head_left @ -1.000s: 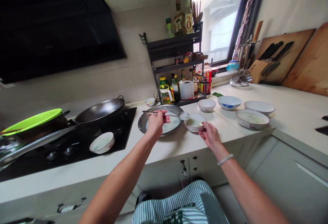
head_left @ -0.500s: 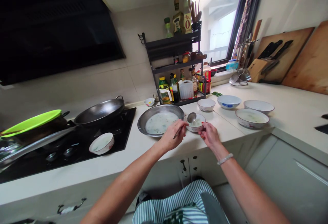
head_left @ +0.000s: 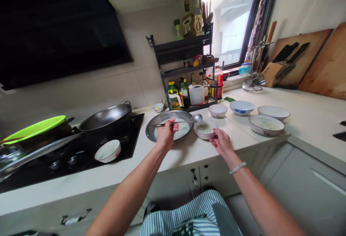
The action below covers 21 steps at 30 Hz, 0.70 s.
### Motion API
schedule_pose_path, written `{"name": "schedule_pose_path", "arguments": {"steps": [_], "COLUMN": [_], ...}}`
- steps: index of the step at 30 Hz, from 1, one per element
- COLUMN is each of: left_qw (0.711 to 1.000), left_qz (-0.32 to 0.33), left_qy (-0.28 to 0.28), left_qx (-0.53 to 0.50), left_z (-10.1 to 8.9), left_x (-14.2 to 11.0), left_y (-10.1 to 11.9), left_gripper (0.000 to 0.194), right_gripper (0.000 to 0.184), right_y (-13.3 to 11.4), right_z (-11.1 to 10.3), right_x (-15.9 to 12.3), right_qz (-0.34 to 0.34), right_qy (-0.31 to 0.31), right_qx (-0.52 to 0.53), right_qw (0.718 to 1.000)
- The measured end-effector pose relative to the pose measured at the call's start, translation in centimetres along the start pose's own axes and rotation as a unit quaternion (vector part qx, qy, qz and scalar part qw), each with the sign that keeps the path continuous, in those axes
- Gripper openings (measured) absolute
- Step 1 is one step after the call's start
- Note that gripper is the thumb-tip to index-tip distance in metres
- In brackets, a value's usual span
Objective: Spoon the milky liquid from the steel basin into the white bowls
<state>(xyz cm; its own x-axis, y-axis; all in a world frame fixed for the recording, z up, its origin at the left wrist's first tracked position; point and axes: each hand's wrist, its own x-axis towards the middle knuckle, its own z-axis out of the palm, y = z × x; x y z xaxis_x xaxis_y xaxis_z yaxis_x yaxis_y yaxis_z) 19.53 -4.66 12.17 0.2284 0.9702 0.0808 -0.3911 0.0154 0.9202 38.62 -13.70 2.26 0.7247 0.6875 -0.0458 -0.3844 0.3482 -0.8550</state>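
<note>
In my left hand (head_left: 167,133) is the handle of a metal ladle (head_left: 196,118), held level above a wide steel basin (head_left: 149,132) of white soup with green bits. The ladle's bowl hangs over the far left rim of a small white bowl (head_left: 204,135), which has some of the same soup in it. My right hand (head_left: 221,141) grips that bowl by its right rim, fingers closed on the edge, while it stands on the counter. Close behind it sits another white bowl (head_left: 217,111).
On the right are a blue-patterned bowl (head_left: 242,108), a bowl of soup (head_left: 266,125) and another bowl (head_left: 274,112). A soup bowl (head_left: 107,151) and a wok (head_left: 106,118) are on the stove at left. Behind the basin stands a black rack (head_left: 186,71) of bottles.
The ladle dipped into the small bowl half a second ago, then rose and moved back left with my left hand. My right hand has stayed on the bowl's rim.
</note>
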Motion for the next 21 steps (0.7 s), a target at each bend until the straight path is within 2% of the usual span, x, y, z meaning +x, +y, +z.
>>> {"name": "schedule_pose_path", "arguments": {"steps": [4,9,13,17,21], "left_qw": [0.998,0.986,0.969,0.964,0.974], "left_qz": [0.034,0.085,0.114,0.103,0.073], "left_qy": [0.047,0.048,0.016,-0.006,0.024], "left_qx": [0.024,0.132,0.221,0.245,0.214], "left_z": [-2.0,-3.6,-3.7,-3.0,-2.8], "left_x": [1.4,2.3,2.6,2.6,2.9], "left_y": [0.7,-0.8,-2.2,-2.6,-2.2], "left_gripper": [0.012,0.012,0.01,0.01,0.014], "right_gripper": [0.03,0.032,0.032,0.033,0.032], "right_y": [0.0,0.0,0.0,0.0,0.0], "right_z": [-0.1,0.0,0.0,0.0,-0.1], "right_x": [0.1,0.0,-0.1,0.0,0.0], "right_qz": [0.001,0.002,0.0,-0.001,0.0], "right_qy": [-0.001,0.002,-0.001,0.0,-0.006], "right_qx": [-0.001,0.0,-0.003,-0.004,-0.01], "right_qw": [1.0,1.0,1.0,1.0,1.0]}}
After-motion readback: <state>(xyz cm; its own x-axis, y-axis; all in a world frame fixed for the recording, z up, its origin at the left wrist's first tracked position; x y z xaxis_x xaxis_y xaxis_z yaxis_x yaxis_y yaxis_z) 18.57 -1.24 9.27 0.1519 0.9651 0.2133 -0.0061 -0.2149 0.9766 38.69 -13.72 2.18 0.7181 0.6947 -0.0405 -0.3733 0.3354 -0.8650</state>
